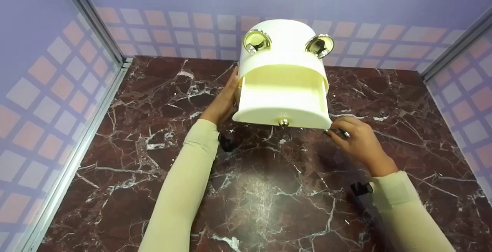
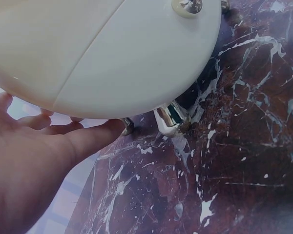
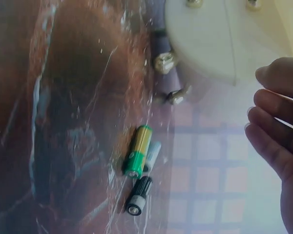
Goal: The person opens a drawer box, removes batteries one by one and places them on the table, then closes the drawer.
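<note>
A cream, round-topped box (image 1: 282, 37) stands in front of the back wall, its drawer (image 1: 253, 114) pulled out toward me. The drawer front carries a small gold knob (image 1: 283, 121). Against the box's left side lies my left hand (image 1: 225, 100), fingers extended; in the left wrist view its straight thumb (image 2: 95, 139) runs along the curved edge. My right hand (image 1: 355, 138) is beside the drawer's right front corner. Nothing shows between its loosely bent fingers (image 3: 273, 146) in the right wrist view. A green-and-gold battery (image 3: 138, 151), a pale one (image 3: 154, 153) and a black one (image 3: 139, 195) lie nearby.
Two shiny gold discs (image 1: 257, 41) stick out from the box's upper front. Dark red marble tabletop (image 1: 246, 190) runs under everything. Tiled-pattern panels stand behind and on both sides, with a metal rail (image 1: 98, 115) along the left edge.
</note>
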Available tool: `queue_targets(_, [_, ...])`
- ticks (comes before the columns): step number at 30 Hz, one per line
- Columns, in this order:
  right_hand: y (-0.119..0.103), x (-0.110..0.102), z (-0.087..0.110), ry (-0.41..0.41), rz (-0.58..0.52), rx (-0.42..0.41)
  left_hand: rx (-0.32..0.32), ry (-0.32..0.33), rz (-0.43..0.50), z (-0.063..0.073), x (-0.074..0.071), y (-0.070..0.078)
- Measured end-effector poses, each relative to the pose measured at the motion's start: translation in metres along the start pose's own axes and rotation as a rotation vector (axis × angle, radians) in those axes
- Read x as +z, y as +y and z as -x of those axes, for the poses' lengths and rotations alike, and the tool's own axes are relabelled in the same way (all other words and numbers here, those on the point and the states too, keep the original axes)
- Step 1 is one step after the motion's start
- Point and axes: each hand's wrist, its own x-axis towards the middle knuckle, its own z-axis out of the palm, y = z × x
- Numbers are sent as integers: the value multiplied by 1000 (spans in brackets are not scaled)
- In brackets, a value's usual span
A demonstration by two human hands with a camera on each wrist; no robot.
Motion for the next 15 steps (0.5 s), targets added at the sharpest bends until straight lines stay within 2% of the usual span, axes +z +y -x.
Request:
queue_targets(7, [-17, -5, 2, 47, -25, -89, -5, 3, -26, 1, -1, 1])
queue_targets(15, [-36, -4, 2, 133, -142, -171, -21, 14, -39, 1, -2, 0])
